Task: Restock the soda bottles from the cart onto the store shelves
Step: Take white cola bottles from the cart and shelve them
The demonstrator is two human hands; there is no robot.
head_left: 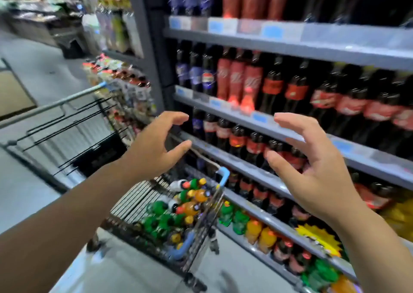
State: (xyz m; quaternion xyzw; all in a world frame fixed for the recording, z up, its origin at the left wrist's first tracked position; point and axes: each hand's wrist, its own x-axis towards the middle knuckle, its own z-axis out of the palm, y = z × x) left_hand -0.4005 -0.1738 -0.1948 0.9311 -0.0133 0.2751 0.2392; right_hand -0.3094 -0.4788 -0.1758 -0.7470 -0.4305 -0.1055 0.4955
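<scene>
A small wire cart [201, 241] stood at 6 o'clock in the view, tight against the foot of the store shelves [234, 44]. It held a loose heap of soda bottles [178, 207], green ones and orange ones with yellow or red caps, lying on their sides and across each other. The shelves filled the view from 12 to 4 o'clock. Dark cola bottles with red labels [297, 91] stood upright in rows on the middle tiers, blue-labelled bottles [194, 73] at their 9 o'clock end, and green and orange bottles [241, 221] on a low tier beside the cart. A larger wire cart [67, 113] stood at 9 o'clock; its contents were too blurred to tell.

Both hands hung in the air above the small cart, palms turned toward each other. The left hand [154, 145] sat just at 9 o'clock of centre, the right hand [312, 169] at 4 o'clock. The fingers [288, 119] of each were spread and half curved, thumbs apart from them, and held nothing.
</scene>
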